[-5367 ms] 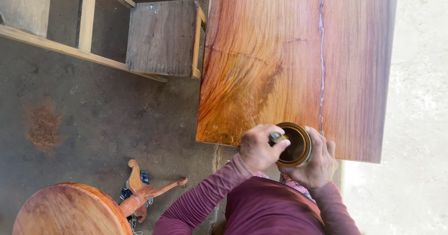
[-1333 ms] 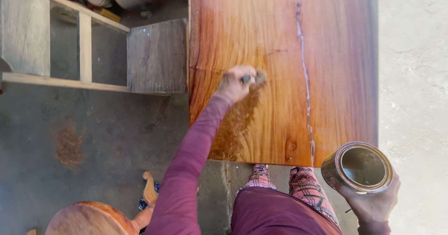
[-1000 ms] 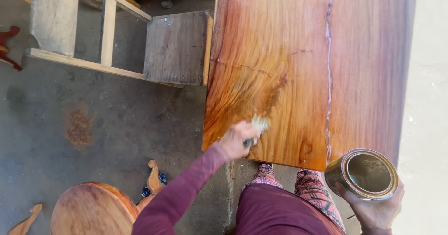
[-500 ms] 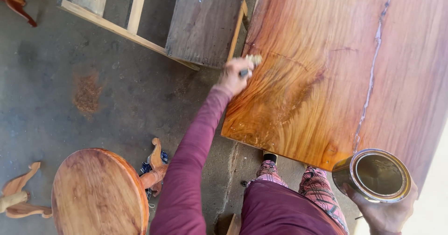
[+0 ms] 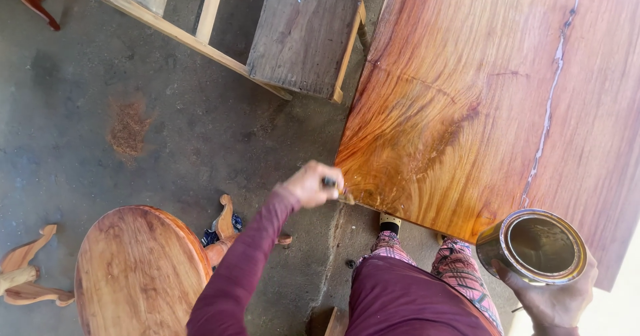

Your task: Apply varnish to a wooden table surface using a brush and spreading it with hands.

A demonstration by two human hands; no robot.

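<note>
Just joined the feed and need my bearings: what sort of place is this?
Probably a woodworking or furniture-finishing yard: a glossy wet wood slab, an open tin in the right hand, a round wooden tabletop on bare concrete floor.

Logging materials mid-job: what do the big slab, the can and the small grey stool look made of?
Slab: solid wood, shown by flowing grain and a pale crack line; glossy wet sheen near the left hand suggests fresh varnish.
Can in the right hand: metal, shiny rim, likely tin.
Stool: bare weathered wood, dull grey, unfinished.
</note>
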